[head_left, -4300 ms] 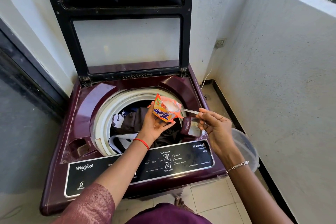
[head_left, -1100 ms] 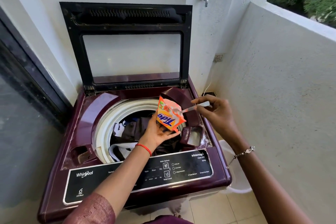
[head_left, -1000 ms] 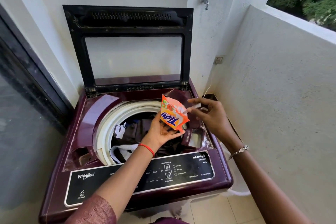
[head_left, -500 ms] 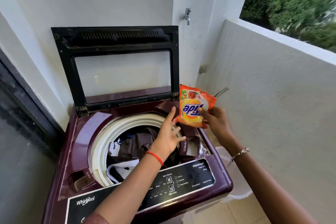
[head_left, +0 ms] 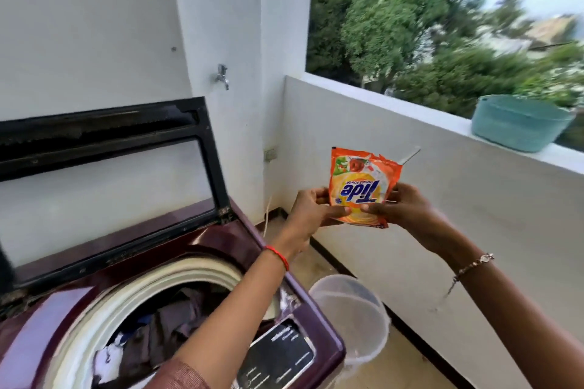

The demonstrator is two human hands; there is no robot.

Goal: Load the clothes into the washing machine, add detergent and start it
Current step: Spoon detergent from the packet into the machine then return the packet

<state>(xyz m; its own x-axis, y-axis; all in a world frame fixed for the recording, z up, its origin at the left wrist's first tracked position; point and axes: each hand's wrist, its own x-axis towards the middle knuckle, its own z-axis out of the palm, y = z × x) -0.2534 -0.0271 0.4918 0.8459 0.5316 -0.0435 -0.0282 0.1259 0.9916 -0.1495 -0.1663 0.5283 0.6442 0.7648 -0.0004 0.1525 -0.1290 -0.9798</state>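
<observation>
The orange plastic Tide detergent pouch (head_left: 363, 189) is up in the air to the right of the machine, in front of the white balcony wall (head_left: 347, 126). Its printed name reads upside down and its torn edge is at the top. Both hands are clamped on it. The left hand (head_left: 311, 208) pinches the lower left edge with the thumb across the front, and the right hand (head_left: 403, 210) pinches the lower right edge the same way. A thin pale handle (head_left: 410, 155) pokes out behind the pouch's top right corner.

Below and left stands the maroon top-loading washing machine (head_left: 221, 246), its black-framed glass lid (head_left: 104, 126) raised against the wall. Dark and white clothes (head_left: 164, 325) lie in the white-rimmed drum. The left forearm crosses the drum's right rim and hides part of it.

A translucent plastic bucket (head_left: 350, 309) sits on the tiled floor just beside the machine. A teal plastic tub (head_left: 518, 123) rests on the wall's ledge, and a metal tap (head_left: 222, 76) juts from the pillar. Blurred green trees (head_left: 395, 25) fill the opening.
</observation>
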